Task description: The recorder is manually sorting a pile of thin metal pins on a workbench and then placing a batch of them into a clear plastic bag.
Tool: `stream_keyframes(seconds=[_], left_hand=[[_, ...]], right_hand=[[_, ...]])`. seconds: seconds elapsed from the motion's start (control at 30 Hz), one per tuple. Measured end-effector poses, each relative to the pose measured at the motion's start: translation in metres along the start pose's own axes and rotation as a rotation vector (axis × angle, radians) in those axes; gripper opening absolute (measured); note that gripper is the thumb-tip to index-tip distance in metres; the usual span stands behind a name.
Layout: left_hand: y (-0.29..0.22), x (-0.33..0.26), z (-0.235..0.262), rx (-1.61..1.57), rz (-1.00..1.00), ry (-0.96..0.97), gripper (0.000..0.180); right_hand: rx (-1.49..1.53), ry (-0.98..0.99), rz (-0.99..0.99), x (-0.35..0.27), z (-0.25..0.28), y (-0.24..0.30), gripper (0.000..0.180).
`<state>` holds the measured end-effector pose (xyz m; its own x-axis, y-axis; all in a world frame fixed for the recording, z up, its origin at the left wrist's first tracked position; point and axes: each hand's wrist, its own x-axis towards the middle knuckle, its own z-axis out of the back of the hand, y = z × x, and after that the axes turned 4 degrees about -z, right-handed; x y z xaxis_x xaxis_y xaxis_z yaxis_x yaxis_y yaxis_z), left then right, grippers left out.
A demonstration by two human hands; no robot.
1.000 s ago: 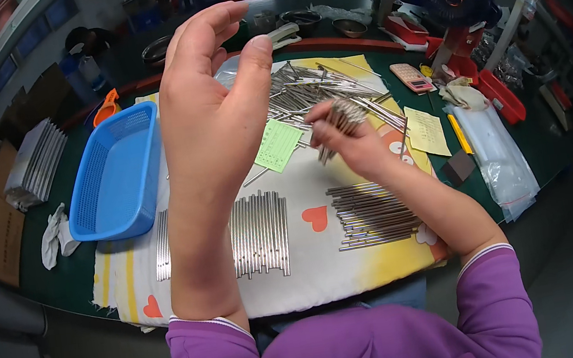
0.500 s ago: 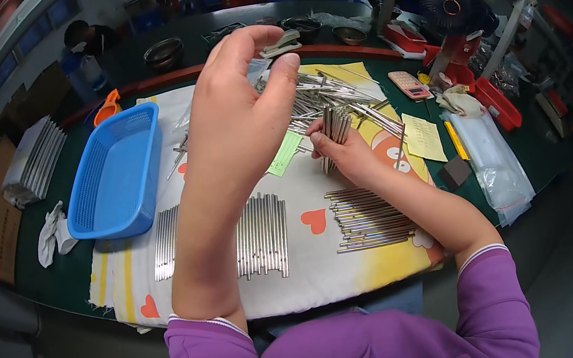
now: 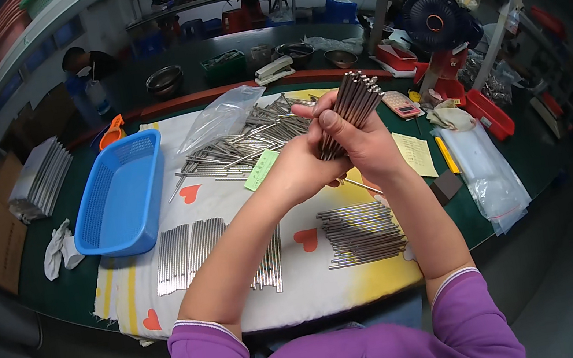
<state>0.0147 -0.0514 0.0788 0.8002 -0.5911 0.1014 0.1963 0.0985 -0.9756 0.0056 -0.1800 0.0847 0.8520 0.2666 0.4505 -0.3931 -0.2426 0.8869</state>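
Your left hand (image 3: 303, 169) and right hand (image 3: 363, 144) meet above the cloth (image 3: 304, 295), both clamped around a bundle of metal rods (image 3: 350, 106) held tilted up and away, forearms raised, with loose rods (image 3: 245, 148) heaped just beyond.

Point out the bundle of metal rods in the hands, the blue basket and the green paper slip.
bundle of metal rods (image 3: 353, 104), head view, upper shafts above the fingers.
blue basket (image 3: 152, 171), head view, right side wall.
green paper slip (image 3: 261, 169), head view, its middle.
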Motion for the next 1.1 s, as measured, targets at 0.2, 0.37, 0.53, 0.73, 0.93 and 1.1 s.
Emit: stream_keyframes(seconds=[0.2, 0.37, 0.53, 0.73, 0.93, 1.1], left_hand=[[-0.004, -0.004, -0.005, -0.077, 0.159, 0.041, 0.024], [0.008, 0.008, 0.0, -0.34, 0.241, 0.115, 0.026], [0.015, 0.006, 0.006, -0.482, 0.377, 0.116, 0.023], [-0.02, -0.007, 0.016, -0.583, 0.305, 0.255, 0.044], [0.007, 0.011, 0.011, 0.775, -0.901, -0.395, 0.021], [0.044, 0.02, 0.006, 0.799, -0.43, -0.21, 0.019]], right_hand=[[-0.102, 0.089, -0.623, 0.001, 0.016, 0.017, 0.051], [-0.411, -0.398, -0.024, 0.012, 0.05, -0.014, 0.038], [-1.414, 0.245, 0.503, 0.01, 0.035, -0.014, 0.048], [-0.541, 0.038, -0.364, 0.007, 0.048, -0.043, 0.012], [-0.367, 0.182, -0.36, -0.008, 0.036, -0.075, 0.015], [-0.38, 0.23, -0.472, -0.013, 0.026, -0.091, 0.02]])
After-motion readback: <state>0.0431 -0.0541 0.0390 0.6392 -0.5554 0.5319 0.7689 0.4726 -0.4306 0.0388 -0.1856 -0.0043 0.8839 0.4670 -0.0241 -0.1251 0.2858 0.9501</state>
